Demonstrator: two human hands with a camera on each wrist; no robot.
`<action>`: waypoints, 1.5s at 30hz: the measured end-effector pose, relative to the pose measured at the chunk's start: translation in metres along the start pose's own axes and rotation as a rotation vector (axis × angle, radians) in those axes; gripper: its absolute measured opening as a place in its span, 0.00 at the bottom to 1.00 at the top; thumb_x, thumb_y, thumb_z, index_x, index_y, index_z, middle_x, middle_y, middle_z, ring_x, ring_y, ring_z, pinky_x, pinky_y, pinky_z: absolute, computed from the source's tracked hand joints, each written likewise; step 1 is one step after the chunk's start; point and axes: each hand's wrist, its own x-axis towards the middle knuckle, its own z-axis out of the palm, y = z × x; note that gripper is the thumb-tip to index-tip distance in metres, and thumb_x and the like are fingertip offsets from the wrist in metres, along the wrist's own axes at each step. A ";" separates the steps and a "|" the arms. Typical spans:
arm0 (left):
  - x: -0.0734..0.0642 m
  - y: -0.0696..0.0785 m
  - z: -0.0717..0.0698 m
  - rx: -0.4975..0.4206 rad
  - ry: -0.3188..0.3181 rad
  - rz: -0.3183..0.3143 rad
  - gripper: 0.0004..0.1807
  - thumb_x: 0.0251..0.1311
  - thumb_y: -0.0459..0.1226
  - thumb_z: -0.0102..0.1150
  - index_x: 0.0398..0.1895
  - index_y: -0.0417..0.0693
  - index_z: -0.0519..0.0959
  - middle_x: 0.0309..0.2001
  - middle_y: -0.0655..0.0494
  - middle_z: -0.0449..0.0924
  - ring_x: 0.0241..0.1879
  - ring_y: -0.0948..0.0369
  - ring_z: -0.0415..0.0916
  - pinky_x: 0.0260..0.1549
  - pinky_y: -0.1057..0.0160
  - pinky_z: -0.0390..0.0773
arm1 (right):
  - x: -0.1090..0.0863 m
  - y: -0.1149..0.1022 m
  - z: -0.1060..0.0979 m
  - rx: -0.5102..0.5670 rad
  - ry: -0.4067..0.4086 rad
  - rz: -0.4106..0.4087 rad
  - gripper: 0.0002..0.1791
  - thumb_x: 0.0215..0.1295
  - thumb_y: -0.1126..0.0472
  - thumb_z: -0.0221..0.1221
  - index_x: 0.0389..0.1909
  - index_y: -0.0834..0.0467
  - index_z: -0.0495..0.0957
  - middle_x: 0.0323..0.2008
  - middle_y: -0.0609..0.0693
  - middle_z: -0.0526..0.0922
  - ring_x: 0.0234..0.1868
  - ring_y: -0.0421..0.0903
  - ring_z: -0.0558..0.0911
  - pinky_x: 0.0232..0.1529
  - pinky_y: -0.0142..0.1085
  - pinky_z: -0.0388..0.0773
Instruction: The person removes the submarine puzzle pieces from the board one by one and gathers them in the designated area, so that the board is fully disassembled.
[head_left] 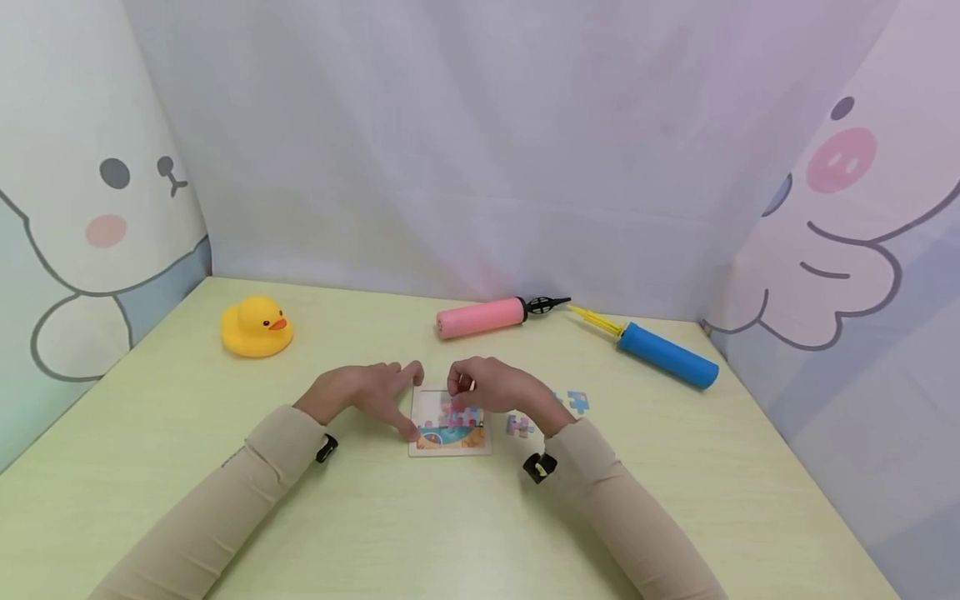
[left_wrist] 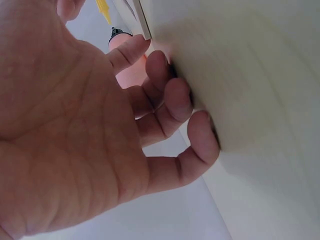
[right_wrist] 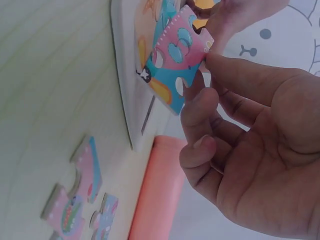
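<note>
A square jigsaw puzzle board [head_left: 450, 453] with a pale rim lies on the table, its lower part filled with a colourful picture. My right hand [head_left: 495, 385] is over the upper part of the board. Between thumb and fingertips it pinches a jigsaw piece [right_wrist: 175, 60], pink and blue with a yellow patch, tilted above the board. My left hand [head_left: 378, 393] spreads along the board's left side, thumb at the lower left rim. In the left wrist view its bent fingertips [left_wrist: 202, 132] rest on the table, one finger touching the board's corner.
Loose jigsaw pieces [head_left: 519, 426] lie right of the board, another [head_left: 578, 401] farther out. Behind are a pink hand pump [head_left: 480, 318] with a black nozzle and a blue hand pump [head_left: 667, 354] with a yellow nozzle. A yellow rubber duck [head_left: 257, 327] sits at the back left.
</note>
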 end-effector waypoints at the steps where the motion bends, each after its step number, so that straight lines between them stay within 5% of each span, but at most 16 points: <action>1: 0.000 0.000 0.000 -0.002 0.001 -0.003 0.42 0.48 0.61 0.71 0.59 0.55 0.62 0.44 0.51 0.71 0.42 0.55 0.71 0.44 0.49 0.72 | 0.000 0.000 0.000 -0.001 -0.001 -0.006 0.05 0.69 0.66 0.62 0.35 0.56 0.75 0.32 0.46 0.78 0.31 0.41 0.75 0.36 0.33 0.72; 11: 0.001 -0.001 0.002 -0.005 0.000 -0.004 0.41 0.48 0.61 0.71 0.59 0.56 0.62 0.45 0.52 0.71 0.42 0.55 0.71 0.45 0.48 0.72 | -0.004 0.000 -0.001 -0.002 -0.029 -0.048 0.09 0.65 0.67 0.66 0.37 0.57 0.74 0.33 0.47 0.77 0.35 0.42 0.76 0.38 0.32 0.74; 30: 0.001 0.001 0.001 -0.005 -0.001 -0.014 0.42 0.48 0.62 0.72 0.59 0.55 0.61 0.44 0.52 0.71 0.43 0.55 0.70 0.46 0.49 0.71 | 0.002 0.005 0.010 -0.115 0.013 0.042 0.12 0.62 0.65 0.69 0.35 0.54 0.73 0.30 0.45 0.77 0.33 0.43 0.75 0.37 0.35 0.72; 36: -0.003 -0.001 0.000 -0.008 0.005 -0.016 0.41 0.48 0.61 0.72 0.59 0.55 0.62 0.43 0.52 0.71 0.42 0.55 0.70 0.44 0.51 0.71 | 0.002 0.000 0.008 -0.154 -0.024 0.001 0.11 0.62 0.63 0.69 0.28 0.52 0.75 0.27 0.44 0.76 0.30 0.41 0.73 0.34 0.33 0.70; 45: 0.000 -0.002 0.003 -0.008 0.008 -0.012 0.41 0.49 0.61 0.71 0.59 0.56 0.61 0.44 0.52 0.70 0.43 0.54 0.70 0.45 0.49 0.71 | -0.010 0.010 -0.007 -0.093 -0.099 -0.082 0.05 0.67 0.59 0.66 0.32 0.51 0.81 0.27 0.44 0.82 0.29 0.44 0.81 0.35 0.33 0.74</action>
